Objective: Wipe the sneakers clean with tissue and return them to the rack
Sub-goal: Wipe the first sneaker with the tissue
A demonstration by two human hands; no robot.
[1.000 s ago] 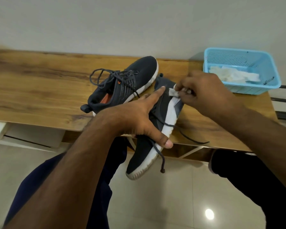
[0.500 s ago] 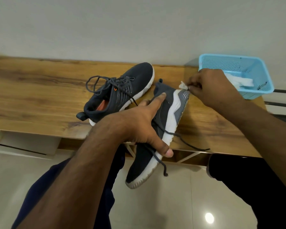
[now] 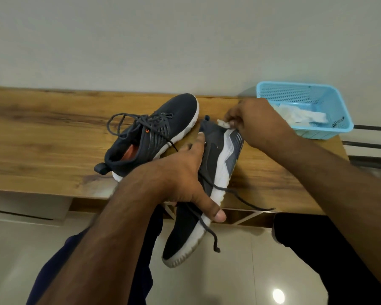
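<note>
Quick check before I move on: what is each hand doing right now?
Left hand: grips the held sneaker around its middle.
Right hand: fingers pinch a small tissue against that sneaker's heel.

I am counting two dark sneakers: one (image 3: 154,137) lying on the counter (image 3: 42,137), one (image 3: 207,172) sitting in my left grip (image 3: 180,172). My right grip (image 3: 257,124) is pinching one tissue wad (image 3: 223,123). One blue basket (image 3: 304,106) is holding more tissue (image 3: 301,116), pieces uncountable.
</note>
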